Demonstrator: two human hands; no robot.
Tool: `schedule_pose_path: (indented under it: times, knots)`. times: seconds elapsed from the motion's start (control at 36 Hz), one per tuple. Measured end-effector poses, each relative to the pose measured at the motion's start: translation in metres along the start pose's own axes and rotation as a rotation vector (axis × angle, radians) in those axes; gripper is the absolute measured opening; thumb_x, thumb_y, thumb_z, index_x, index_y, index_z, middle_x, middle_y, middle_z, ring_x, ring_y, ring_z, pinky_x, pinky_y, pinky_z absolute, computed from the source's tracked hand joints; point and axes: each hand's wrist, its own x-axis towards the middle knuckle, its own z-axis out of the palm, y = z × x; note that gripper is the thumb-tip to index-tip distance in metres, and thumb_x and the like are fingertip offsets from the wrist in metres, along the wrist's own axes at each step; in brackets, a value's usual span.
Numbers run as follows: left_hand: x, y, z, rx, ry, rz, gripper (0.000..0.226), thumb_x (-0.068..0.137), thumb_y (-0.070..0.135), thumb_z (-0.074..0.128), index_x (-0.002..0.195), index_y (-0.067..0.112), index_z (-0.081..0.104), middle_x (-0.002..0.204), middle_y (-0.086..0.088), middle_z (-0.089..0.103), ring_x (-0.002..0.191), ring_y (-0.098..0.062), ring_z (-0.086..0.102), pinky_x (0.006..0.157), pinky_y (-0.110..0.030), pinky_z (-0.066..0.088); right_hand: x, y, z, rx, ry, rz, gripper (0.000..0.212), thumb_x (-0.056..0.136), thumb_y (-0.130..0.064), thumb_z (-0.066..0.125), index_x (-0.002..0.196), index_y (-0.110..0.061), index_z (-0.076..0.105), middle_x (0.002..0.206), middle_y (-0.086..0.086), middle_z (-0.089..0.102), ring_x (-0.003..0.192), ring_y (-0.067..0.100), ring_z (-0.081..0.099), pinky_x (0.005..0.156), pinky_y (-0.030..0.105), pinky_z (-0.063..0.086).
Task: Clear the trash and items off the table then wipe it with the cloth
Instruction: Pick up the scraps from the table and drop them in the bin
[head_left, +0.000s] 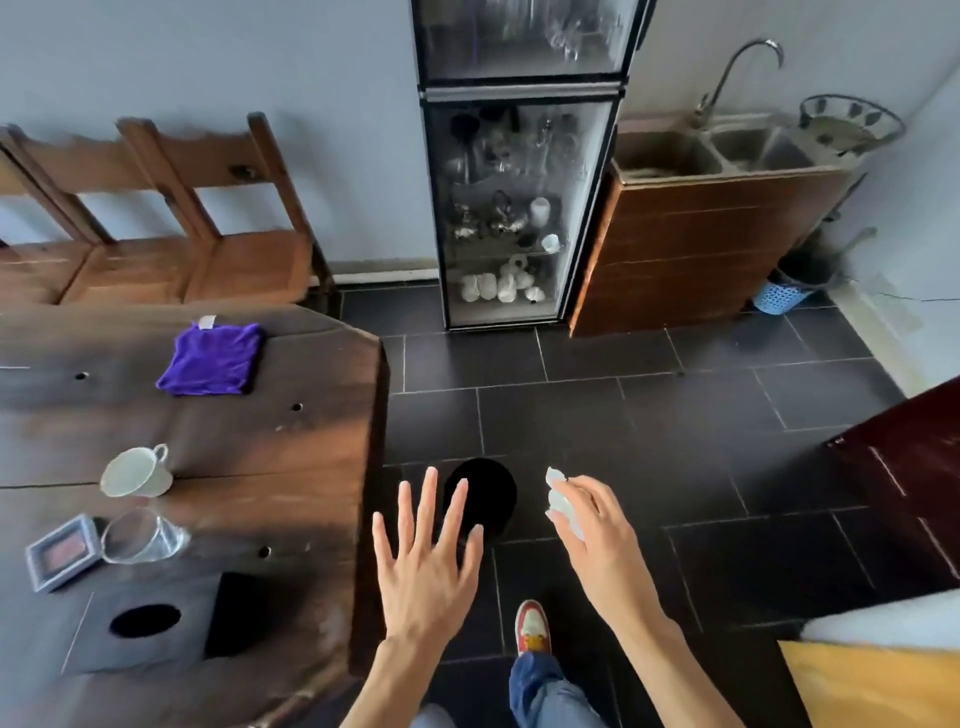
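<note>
White trash (560, 501) pinched in right hand (597, 535), beside black bin (480, 493).

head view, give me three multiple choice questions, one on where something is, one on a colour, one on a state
1. Where is the black bin?
A. on the floor beside the table
B. on the table
C. in the sink

2. What colour is the folded cloth on the table?
A. yellow
B. purple
C. white

3. How is the clear glass on the table?
A. upright
B. stacked in the cup
C. lying on its side

Answers:
1. A, its dark round mouth sits on the floor tiles past the table edge, under the open left hand.
2. B, the cloth is vivid purple against the brown wood.
3. C, its mouth faces sideways next to the small framed box, while the white cup stands separately.
</note>
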Motion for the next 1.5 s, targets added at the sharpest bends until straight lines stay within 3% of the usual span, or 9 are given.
schedule_pose_path:
  times: [0.19, 0.28, 0.42, 0.64, 0.81, 1.06, 1.22, 1.33, 1.5]
  knots:
    - [0.031, 0.022, 0.035, -0.009, 0.001, -0.106, 0.062, 0.103, 0.059, 0.030, 0.162, 0.040, 0.024, 0.174, 0.002, 0.011, 0.160, -0.026, 0.006, 0.125, -0.059, 0.015, 0.048, 0.043, 0.012, 0.013, -0.117, -0.089, 0.047, 0.097, -0.027, 0.058, 0.142, -0.015, 0.057, 0.125, 0.003, 0.061, 0.108, 0.010, 0.065, 0.095, 0.023, 0.056]
    - [0.051, 0.019, 0.053, 0.000, 0.015, -0.119, 0.062, 0.104, 0.060, 0.029, 0.163, 0.041, 0.020, 0.174, 0.003, 0.007, 0.161, -0.025, 0.003, 0.125, -0.058, 0.009, 0.066, 0.064, 0.026, 0.002, -0.139, -0.119, 0.049, 0.097, -0.034, 0.050, 0.143, -0.017, 0.056, 0.127, 0.001, 0.060, 0.111, 0.006, 0.062, 0.099, 0.019, 0.052]
    - [0.084, 0.013, 0.091, 0.011, 0.016, -0.126, 0.064, 0.104, 0.057, 0.030, 0.164, 0.041, 0.013, 0.174, 0.002, 0.004, 0.161, -0.028, 0.003, 0.126, -0.059, 0.007, 0.090, 0.098, 0.063, -0.006, -0.220, -0.081, 0.049, 0.096, -0.029, 0.059, 0.143, -0.020, 0.055, 0.133, 0.001, 0.058, 0.113, 0.003, 0.060, 0.099, 0.006, 0.040]
    - [0.123, -0.008, 0.174, 0.007, -0.039, -0.157, 0.062, 0.105, 0.055, 0.028, 0.164, 0.039, 0.015, 0.174, 0.001, 0.003, 0.161, -0.028, 0.003, 0.126, -0.056, 0.005, 0.116, 0.148, 0.145, 0.019, -0.293, -0.031, 0.057, 0.089, -0.015, 0.076, 0.143, -0.018, 0.057, 0.135, 0.005, 0.059, 0.112, 0.010, 0.065, 0.097, 0.007, 0.044]
    - [0.139, -0.032, 0.247, -0.050, -0.083, -0.196, 0.057, 0.108, 0.055, 0.017, 0.163, 0.043, 0.010, 0.174, 0.006, -0.002, 0.161, -0.022, -0.004, 0.126, -0.053, 0.002, 0.124, 0.189, 0.210, -0.012, -0.279, 0.016, 0.051, 0.092, -0.026, 0.067, 0.142, -0.021, 0.056, 0.135, 0.000, 0.056, 0.112, 0.004, 0.058, 0.093, -0.005, 0.033]
    - [0.161, -0.078, 0.354, -0.062, -0.167, -0.184, 0.055, 0.107, 0.058, 0.008, 0.161, 0.049, 0.000, 0.172, 0.012, -0.014, 0.159, -0.018, -0.015, 0.127, -0.051, -0.006, 0.129, 0.243, 0.299, -0.043, -0.328, 0.098, 0.055, 0.090, -0.018, 0.074, 0.142, -0.021, 0.056, 0.139, 0.004, 0.056, 0.116, 0.016, 0.065, 0.096, 0.010, 0.043]
    - [0.182, -0.099, 0.420, -0.011, -0.189, -0.211, 0.056, 0.107, 0.054, 0.020, 0.161, 0.039, 0.020, 0.173, 0.001, 0.009, 0.159, -0.029, 0.007, 0.125, -0.061, 0.014, 0.133, 0.274, 0.354, 0.004, -0.344, 0.110, 0.049, 0.091, -0.014, 0.073, 0.138, -0.016, 0.061, 0.139, 0.011, 0.057, 0.115, 0.022, 0.066, 0.091, 0.027, 0.058]
    - [0.188, -0.116, 0.461, -0.019, -0.187, -0.240, 0.054, 0.107, 0.053, 0.022, 0.160, 0.040, 0.021, 0.172, 0.001, 0.012, 0.158, -0.028, 0.009, 0.124, -0.063, 0.019, 0.135, 0.298, 0.388, 0.030, -0.372, 0.092, 0.047, 0.093, -0.017, 0.068, 0.139, -0.015, 0.059, 0.141, 0.013, 0.055, 0.119, 0.023, 0.064, 0.091, 0.034, 0.061]
    - [0.193, -0.137, 0.512, 0.013, -0.211, -0.211, 0.054, 0.108, 0.053, 0.018, 0.160, 0.041, 0.019, 0.172, 0.001, 0.011, 0.158, -0.029, 0.011, 0.124, -0.062, 0.015, 0.141, 0.333, 0.437, 0.022, -0.387, 0.117, 0.044, 0.101, -0.033, 0.053, 0.144, -0.024, 0.052, 0.145, 0.000, 0.046, 0.121, 0.007, 0.052, 0.094, -0.006, 0.029]
